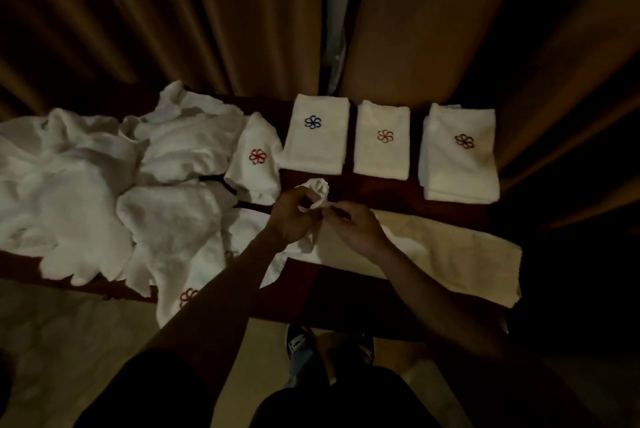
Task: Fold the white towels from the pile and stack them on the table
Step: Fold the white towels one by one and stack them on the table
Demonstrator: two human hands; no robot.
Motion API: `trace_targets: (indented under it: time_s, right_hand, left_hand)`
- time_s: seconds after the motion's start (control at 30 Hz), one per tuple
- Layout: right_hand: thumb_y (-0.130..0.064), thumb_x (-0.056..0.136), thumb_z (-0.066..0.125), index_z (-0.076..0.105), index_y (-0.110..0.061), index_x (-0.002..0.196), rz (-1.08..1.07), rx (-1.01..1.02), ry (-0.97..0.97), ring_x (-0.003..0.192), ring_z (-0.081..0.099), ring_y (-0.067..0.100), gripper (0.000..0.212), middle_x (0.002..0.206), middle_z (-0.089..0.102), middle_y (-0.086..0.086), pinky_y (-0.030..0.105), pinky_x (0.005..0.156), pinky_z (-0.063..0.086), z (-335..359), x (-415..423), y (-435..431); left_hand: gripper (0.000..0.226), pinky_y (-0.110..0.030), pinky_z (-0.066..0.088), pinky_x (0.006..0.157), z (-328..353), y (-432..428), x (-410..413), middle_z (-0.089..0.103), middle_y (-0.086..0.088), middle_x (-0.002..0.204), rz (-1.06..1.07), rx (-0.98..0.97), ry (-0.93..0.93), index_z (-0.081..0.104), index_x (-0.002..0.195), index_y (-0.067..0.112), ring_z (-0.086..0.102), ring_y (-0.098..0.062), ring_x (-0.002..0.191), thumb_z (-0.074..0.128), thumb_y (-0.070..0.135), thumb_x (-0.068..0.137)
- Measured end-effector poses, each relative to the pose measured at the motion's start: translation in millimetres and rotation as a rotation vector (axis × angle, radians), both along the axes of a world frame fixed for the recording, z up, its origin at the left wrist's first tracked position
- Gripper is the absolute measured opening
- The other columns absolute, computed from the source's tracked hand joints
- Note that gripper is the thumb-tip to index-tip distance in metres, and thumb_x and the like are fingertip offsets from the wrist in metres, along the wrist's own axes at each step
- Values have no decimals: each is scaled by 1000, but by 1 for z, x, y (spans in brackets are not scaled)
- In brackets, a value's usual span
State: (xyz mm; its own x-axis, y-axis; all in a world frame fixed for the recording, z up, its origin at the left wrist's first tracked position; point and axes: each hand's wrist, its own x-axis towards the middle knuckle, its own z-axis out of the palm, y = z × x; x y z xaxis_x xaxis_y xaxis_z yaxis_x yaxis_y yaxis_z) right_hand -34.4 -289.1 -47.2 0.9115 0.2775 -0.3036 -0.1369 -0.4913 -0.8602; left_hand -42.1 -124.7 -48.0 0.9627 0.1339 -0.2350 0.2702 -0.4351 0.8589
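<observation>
Within left hand [292,218], bunched towel [318,190]

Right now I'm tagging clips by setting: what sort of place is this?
Probably a hotel or spa room: heavy curtains behind a dark table, and folded white towels bearing matching embroidered flower logos.
</observation>
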Motion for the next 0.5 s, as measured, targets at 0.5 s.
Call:
trace_targets:
  time_s: [0.5]
  right_hand:
    - [-21,89,64,64,-5,101,-346,-397,195,89,62,25,20,84,59,0,25,68,40,-31,-8,-77]
  left_hand:
    - [27,-17,47,85,-48,-56,9,65,0,113,-272,269,163,67,113,16,63,-15,102,70,16,87]
